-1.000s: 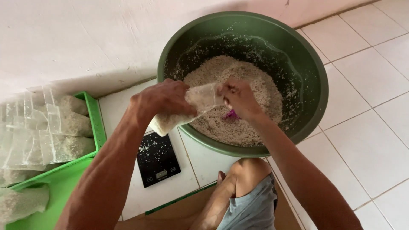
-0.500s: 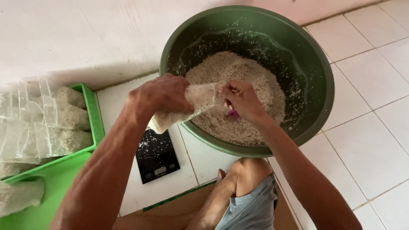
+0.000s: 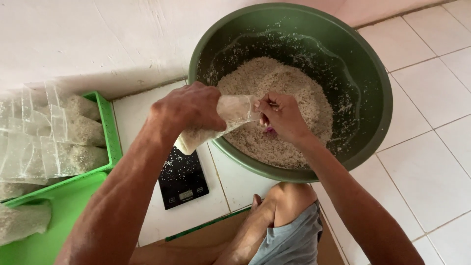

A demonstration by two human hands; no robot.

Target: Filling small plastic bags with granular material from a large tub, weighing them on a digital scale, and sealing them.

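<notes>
— Bag first: where is it?
— Clear plastic bag (image 3: 216, 122), partly filled with pale grain, held tilted over the near rim of the green basin (image 3: 378, 113), its mouth toward the grain heap (image 3: 289, 98).
— Who holds it?
— Left hand (image 3: 189, 110) is wrapped tight around the bag's middle. Right hand (image 3: 282, 115) pinches the bag's mouth with closed fingers; something small and purple (image 3: 270, 130) shows under it, too hidden to identify.
— And around that?
— Black kitchen scale (image 3: 183, 179), dusted with grains, lies on the white tiled floor just below the bag. Green tray (image 3: 110, 132) to the left holds filled bags (image 3: 59, 152). A bent knee (image 3: 289, 201) shows beside the basin.
</notes>
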